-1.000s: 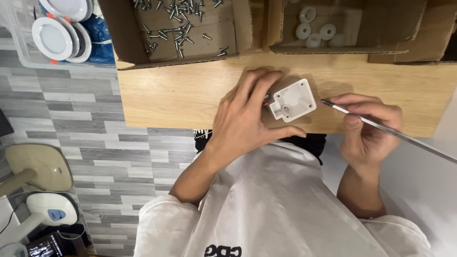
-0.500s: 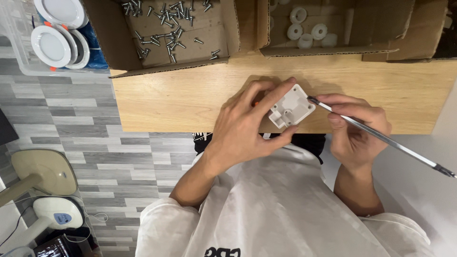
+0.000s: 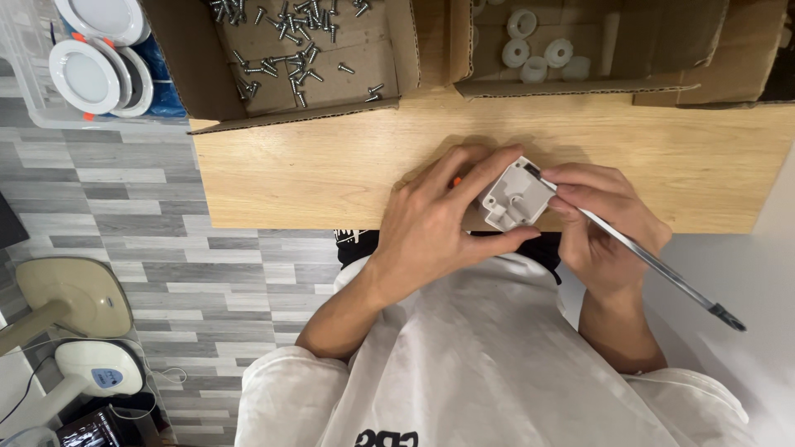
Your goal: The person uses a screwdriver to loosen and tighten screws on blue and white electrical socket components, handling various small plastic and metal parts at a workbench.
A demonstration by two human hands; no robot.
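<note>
My left hand (image 3: 435, 219) grips a small white square plastic housing (image 3: 515, 199) just above the near edge of the wooden table (image 3: 315, 174); thumb under it, fingers over its far side. A bit of orange shows between the fingers. My right hand (image 3: 600, 223) holds a long thin metal tool (image 3: 654, 265), a screwdriver-like shaft. Its tip touches the housing's upper right corner, and the other end points down to the right, past my wrist.
An open cardboard box of loose screws (image 3: 290, 50) sits at the table's back left. A second cardboard box (image 3: 546, 54) holds white round plastic parts. A clear bin of round white lamps (image 3: 91, 66) is at far left. Below lies grey plank flooring (image 3: 166, 248).
Both hands moved closer together and slightly nearer me. The housing is tilted more, and the tool's tip has come onto its corner.
</note>
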